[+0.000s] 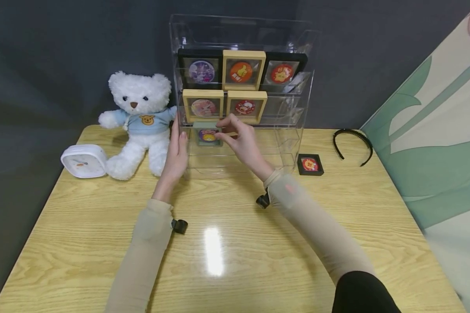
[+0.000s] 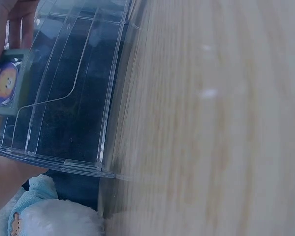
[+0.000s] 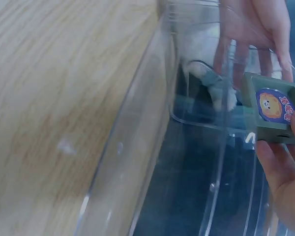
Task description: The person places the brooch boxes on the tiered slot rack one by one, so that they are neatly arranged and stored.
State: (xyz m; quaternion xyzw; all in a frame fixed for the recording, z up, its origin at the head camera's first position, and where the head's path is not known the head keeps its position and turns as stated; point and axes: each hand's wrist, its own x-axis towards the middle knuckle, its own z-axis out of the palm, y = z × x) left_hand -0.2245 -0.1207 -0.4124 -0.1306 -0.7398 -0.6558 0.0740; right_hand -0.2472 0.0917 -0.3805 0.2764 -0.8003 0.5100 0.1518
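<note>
On the wooden table (image 1: 102, 243), toward its far edge, stands a clear acrylic display rack (image 1: 293, 87) with framed badges on its upper tiers. Against its left wall the left hand (image 1: 177, 153) rests with straight fingers. Reaching in from the near side, the right hand (image 1: 240, 141) pinches a small green framed badge (image 1: 208, 134) on the lowest tier.

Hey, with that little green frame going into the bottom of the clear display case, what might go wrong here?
The right hand only pinches the small green square frame at its edge, so it may slip or tip over. The left hand merely rests flat against the clear acrylic tiered display case, so a push might shift it and topple the framed badges above.
</note>
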